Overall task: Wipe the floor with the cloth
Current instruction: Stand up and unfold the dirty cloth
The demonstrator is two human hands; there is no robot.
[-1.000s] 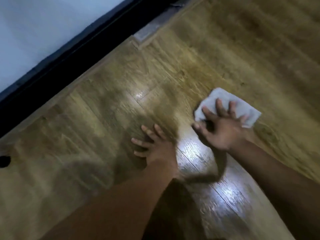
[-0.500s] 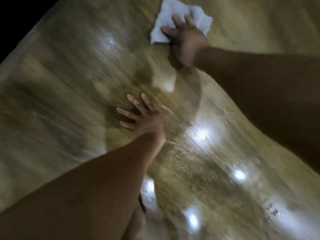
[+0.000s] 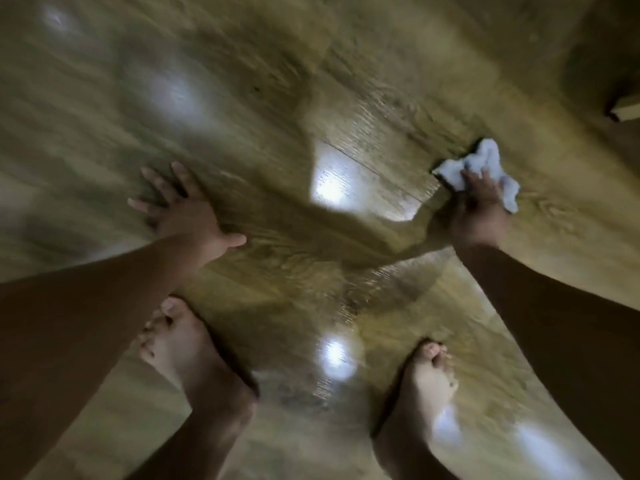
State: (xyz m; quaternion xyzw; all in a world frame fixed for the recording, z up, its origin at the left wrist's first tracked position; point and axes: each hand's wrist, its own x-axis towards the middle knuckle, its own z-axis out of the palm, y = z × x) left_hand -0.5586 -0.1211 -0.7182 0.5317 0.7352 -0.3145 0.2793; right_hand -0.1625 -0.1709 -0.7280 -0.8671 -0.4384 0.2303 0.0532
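Floor [image 3: 263, 81]: wood-grain boards, glossy, with several bright patches of reflected light. The view is blurred by motion.

Left arm [image 3: 86, 306]: bare, stretched forward and down from the lower left. Right arm [image 3: 554, 323]: bare, reaching forward from the lower right edge. The two are set well apart.

Left foot [image 3: 187, 355] and right foot [image 3: 419, 386]: bare, planted on the boards, toes pointing forward, one below each arm.

Left grip [image 3: 187, 209]: a bare hand laid palm down on the floor, fingers straight and spread, thumb stuck out toward the right. It holds nothing.

Right grip [image 3: 479, 209]: back of the hand up, fingers bent down over the cloth [image 3: 485, 161] and holding it against the floor.

Cloth: white, bunched, lying on the floor under the right fingertips. It sticks out ahead of them and to both sides. It is well apart from the left grip.

Pale edge [image 3: 627, 110]: at the right border, too little shown to identify.
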